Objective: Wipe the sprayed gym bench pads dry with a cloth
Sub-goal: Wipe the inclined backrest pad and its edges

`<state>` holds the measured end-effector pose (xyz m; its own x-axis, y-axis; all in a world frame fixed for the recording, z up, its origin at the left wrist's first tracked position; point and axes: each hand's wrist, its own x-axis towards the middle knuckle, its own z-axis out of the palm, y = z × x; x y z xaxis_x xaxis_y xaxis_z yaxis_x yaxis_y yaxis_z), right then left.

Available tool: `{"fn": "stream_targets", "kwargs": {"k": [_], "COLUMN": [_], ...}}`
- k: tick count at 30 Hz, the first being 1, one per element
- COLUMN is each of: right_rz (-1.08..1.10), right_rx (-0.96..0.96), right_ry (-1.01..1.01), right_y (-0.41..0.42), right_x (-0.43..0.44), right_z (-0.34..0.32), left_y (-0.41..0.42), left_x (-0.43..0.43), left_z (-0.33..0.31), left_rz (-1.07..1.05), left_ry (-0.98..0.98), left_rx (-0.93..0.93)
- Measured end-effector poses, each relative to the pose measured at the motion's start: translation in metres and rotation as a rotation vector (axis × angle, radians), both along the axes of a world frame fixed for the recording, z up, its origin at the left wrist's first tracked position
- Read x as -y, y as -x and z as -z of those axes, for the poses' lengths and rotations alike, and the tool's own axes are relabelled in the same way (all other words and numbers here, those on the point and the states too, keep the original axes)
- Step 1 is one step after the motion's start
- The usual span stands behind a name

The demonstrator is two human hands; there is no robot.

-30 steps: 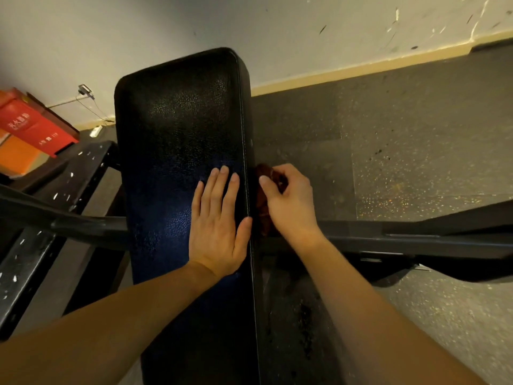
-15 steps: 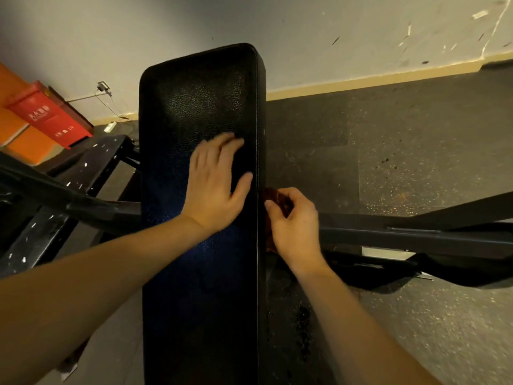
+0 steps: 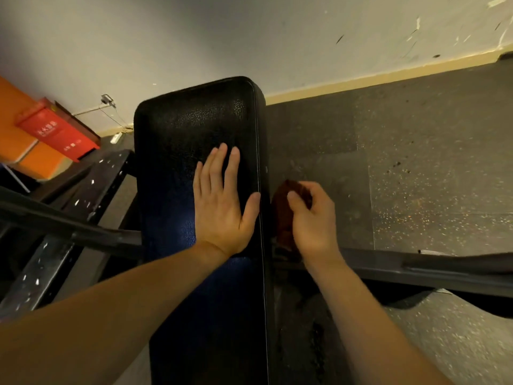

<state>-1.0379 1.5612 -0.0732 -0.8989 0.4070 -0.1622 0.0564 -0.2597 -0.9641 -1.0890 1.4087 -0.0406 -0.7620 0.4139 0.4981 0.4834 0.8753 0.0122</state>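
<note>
**Cloth (image 3: 283, 218) at the pad's right flank, bare palm on top**

Pad (image 3: 194, 129) is the landmark: a long black cushion with rounded corners, pebbled vinyl and a raised piped seam along its right edge. The left hand (image 3: 222, 209) lies flat on the pad's top near that seam. Its grip is spread, with the fingers straight and close together and the thumb reaching the piping. Just right of the pad, the right hand (image 3: 313, 223) holds a dark reddish-brown cloth, its grip curled round the bunched fabric. The cloth sits against the pad's side wall, below the top surface and above a black steel bar (image 3: 416, 270) that runs out to the right of the pad.

Several things could go wrong from here:

- **Poor contact:** A wadded cloth meets the vinyl with only a small patch, so a pass may leave streaks.
- **Trapped liquid:** The dimpled grain and the groove beside the piping look likely to hold liquid unless the fabric is pressed in.
- **Smearing:** The bare palm could smear spray across the top or slip on it.
- **Snagging:** Loose fabric hanging low could catch on the bar.

A bluish sheen shows on the pad near the left wrist. I cannot tell whether it is moisture or reflected light.

Right of the pad lies speckled rubber floor (image 3: 416, 162). Beyond the pad's far end is a scuffed pale wall (image 3: 249, 37).
</note>
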Motion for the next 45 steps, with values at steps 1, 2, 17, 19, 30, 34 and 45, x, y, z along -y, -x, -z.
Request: {"fn": "stream_targets", "kwargs": {"k": [1, 2, 17, 19, 30, 34, 45], "right_rz": [0.002, -0.010, -0.145, -0.074, -0.210, -0.066, -0.152], "right_rx": [0.012, 0.024, -0.213, -0.179, -0.205, -0.210, -0.173], "right_ry": [0.044, 0.076, -0.356, -0.362, -0.588, -0.560, -0.594], "right_y": [0.012, 0.020, 0.030, 0.064, 0.013, 0.085, 0.074], "right_x": [-0.002, -0.002, -0.002, -0.010, -0.004, -0.021, -0.020], "right_z": [-0.005, -0.007, -0.016, -0.031, -0.010, -0.044, -0.031], "left_y": [0.001, 0.001, 0.004, 0.003, 0.001, 0.002, 0.001], "left_x": [0.000, 0.000, -0.001, -0.001, -0.002, -0.002, -0.001], "left_z": [0.000, 0.000, 0.002, 0.002, 0.000, -0.001, 0.000], "left_rz": [-0.002, -0.002, -0.004, -0.006, 0.004, 0.011, 0.008], "left_ry": [-0.004, -0.010, -0.002, -0.001, 0.010, 0.017, 0.017], "left_rx": [0.002, 0.006, 0.013, 0.014, 0.032, 0.028, 0.043]}}
